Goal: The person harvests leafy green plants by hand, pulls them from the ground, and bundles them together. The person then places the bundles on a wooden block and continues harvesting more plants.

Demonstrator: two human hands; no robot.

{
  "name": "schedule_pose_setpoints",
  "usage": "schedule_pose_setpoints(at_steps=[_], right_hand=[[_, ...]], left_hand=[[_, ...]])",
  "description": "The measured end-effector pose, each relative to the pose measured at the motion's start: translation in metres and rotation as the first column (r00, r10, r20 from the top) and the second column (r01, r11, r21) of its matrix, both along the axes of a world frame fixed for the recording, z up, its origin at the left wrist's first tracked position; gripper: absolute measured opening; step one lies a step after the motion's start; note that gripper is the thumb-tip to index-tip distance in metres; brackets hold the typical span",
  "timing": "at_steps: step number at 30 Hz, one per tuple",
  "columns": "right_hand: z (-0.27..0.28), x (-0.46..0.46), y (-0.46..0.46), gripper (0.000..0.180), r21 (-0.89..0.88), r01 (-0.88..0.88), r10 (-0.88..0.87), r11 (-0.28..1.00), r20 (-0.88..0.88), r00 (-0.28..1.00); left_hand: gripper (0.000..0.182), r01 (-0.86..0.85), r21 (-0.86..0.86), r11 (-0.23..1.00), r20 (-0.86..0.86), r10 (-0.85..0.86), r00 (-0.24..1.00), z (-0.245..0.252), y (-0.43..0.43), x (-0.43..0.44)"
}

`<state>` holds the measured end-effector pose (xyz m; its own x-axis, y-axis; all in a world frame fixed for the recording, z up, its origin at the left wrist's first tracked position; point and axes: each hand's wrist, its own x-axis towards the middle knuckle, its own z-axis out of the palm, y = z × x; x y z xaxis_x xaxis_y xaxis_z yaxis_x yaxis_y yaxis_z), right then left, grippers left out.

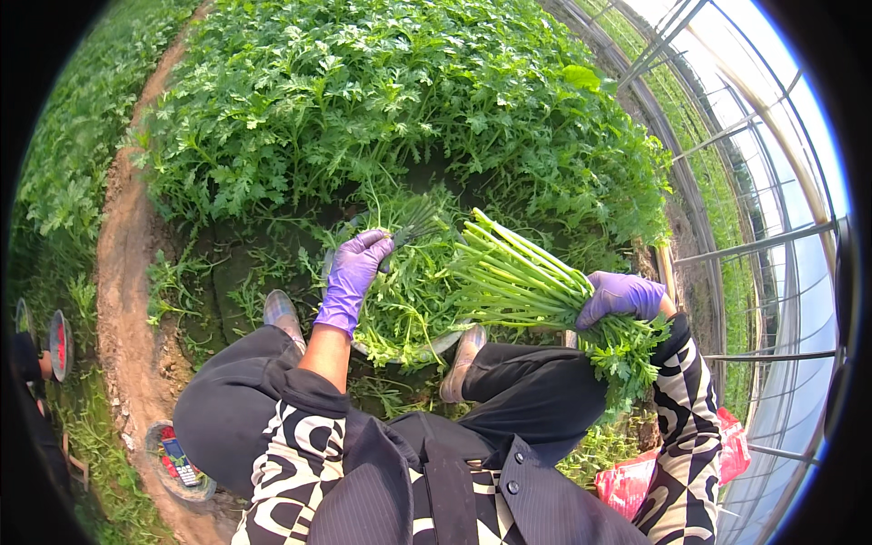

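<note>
My right hand [623,298], in a purple glove, grips a thick bundle of leafy greens [521,272]. Its pale cut stems fan out to the left, and its leaves hang below the wrist. My left hand [357,269], gloved alike, has thumb and fingers pinched together on a thin green sprig [377,214]. Dark blurred streaks [417,223] extend right from these fingertips; what they are I cannot tell. Beneath both hands, between my feet, a round basin [446,343] is heaped with loose trimmed leaves and stems [402,306].
A dense bed of serrated-leaf greens [381,82] grows ahead. A dirt path [126,238] runs along the left, with a bowl [153,443] holding a keypad phone [178,460] beside my knee. Another person's arm [45,364] shows far left. Red plastic bags [627,484] and greenhouse framing [756,248] are on the right.
</note>
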<state>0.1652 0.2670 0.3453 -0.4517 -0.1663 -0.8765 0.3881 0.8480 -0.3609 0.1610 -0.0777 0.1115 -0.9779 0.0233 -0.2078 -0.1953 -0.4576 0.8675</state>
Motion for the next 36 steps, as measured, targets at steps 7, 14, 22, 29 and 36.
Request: schedule_pose_setpoints(at_steps=[7, 14, 22, 29, 36], right_hand=[[0.010, 0.011, -0.032, 0.037, 0.221, -0.200, 0.240, 0.955, -0.172, 0.955], [-0.001, 0.038, -0.041, 0.029, 0.837, -0.378, 0.895, 0.396, -0.261, 0.361], [-0.014, 0.041, -0.011, 0.035, 0.988, 0.058, 0.953, 0.143, -0.122, -0.277], [0.011, 0.040, 0.015, 0.036, 0.978, 0.100, 0.950, 0.182, -0.149, -0.276], [0.009, 0.042, -0.008, 0.034, 0.960, 0.010, 0.862, 0.279, -0.246, -0.443]], left_hand=[[0.028, 0.374, -0.389, 0.842, -0.016, -0.412, 0.911, 0.033, 0.040, 0.014], [0.019, 0.046, -0.192, 0.980, 0.302, 0.015, 0.953, 0.001, -0.012, -0.002], [0.025, 0.496, -0.285, 0.820, 0.147, -0.474, 0.868, 0.024, 0.052, 0.016], [0.020, 0.166, -0.237, 0.957, 0.413, -0.056, 0.909, -0.020, -0.007, 0.004], [0.026, 0.519, 0.089, 0.850, 0.023, -0.523, 0.852, 0.080, 0.056, 0.004]])
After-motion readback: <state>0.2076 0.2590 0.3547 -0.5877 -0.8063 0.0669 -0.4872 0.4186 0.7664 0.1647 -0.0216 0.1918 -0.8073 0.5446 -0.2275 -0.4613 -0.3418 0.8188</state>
